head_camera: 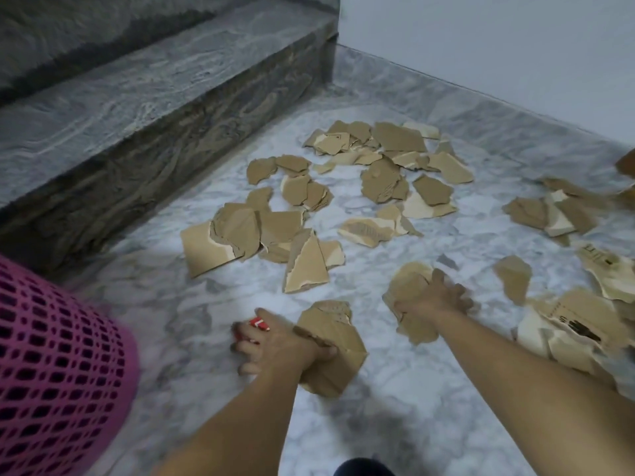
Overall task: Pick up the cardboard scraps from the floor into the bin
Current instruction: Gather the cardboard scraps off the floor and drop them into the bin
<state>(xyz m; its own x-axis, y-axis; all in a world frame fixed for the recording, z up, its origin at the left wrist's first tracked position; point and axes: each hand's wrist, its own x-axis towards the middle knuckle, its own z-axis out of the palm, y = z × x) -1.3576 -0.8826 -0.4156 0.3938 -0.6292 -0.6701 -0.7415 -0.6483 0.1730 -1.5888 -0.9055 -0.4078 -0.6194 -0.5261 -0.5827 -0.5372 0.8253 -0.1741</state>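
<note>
Fingers (247, 348) of left hand (275, 341) and right hand (436, 297) each clutch cardboard scraps (330, 341), apparently.

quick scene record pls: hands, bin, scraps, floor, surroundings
left hand: closed on a cardboard scrap; a small red thing sits at its fingers
right hand: closed on another scrap
bin: pink mesh bin, lower left edge of view, inside not visible
loose scraps: many torn pieces scattered ahead and to the right
floor: grey-white marble floor
surroundings: dark stone step on the left, pale wall behind
</note>
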